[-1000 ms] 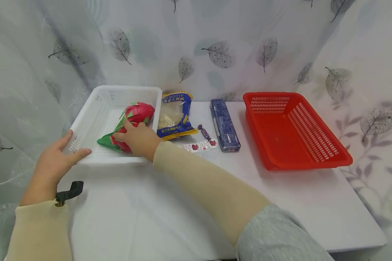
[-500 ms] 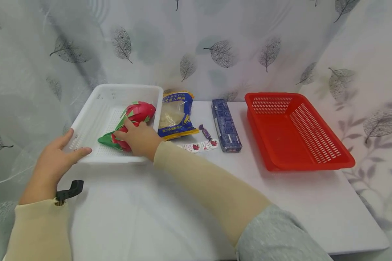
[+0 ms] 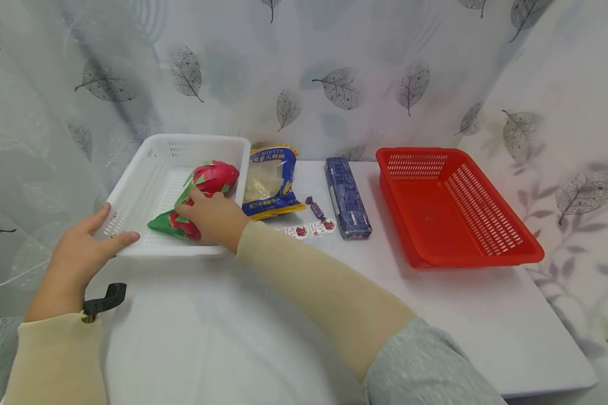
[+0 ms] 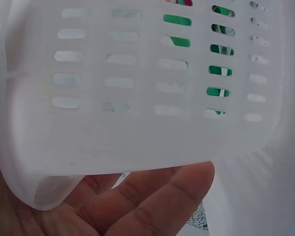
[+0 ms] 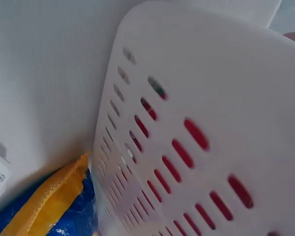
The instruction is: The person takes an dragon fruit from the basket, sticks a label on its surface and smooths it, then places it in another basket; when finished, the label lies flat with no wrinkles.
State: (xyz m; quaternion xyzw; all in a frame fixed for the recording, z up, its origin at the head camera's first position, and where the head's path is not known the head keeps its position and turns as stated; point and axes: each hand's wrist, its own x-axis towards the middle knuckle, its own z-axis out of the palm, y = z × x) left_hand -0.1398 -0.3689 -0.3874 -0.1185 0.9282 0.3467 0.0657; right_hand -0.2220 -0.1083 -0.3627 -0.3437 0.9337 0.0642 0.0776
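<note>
Head view: grasping a white perforated basket (image 3: 182, 252) by its near-left corner with the left hand (image 3: 83, 247), and the nearer dragon fruit (image 3: 174, 225) inside it with the right hand (image 3: 218, 219), in front of another dragon fruit (image 3: 218, 176), with a bag of pasta (image 3: 271, 184) just outside on the desk (image 3: 233, 337).

left hand (image 3: 83, 247): thumb (image 3: 121, 242) spread wide | right hand (image 3: 217, 220): arm (image 3: 324, 292) stretched leftward

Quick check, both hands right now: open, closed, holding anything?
Left hand: holding the white basket by its near left corner.
Right hand: holding the nearer dragon fruit inside it.
</note>
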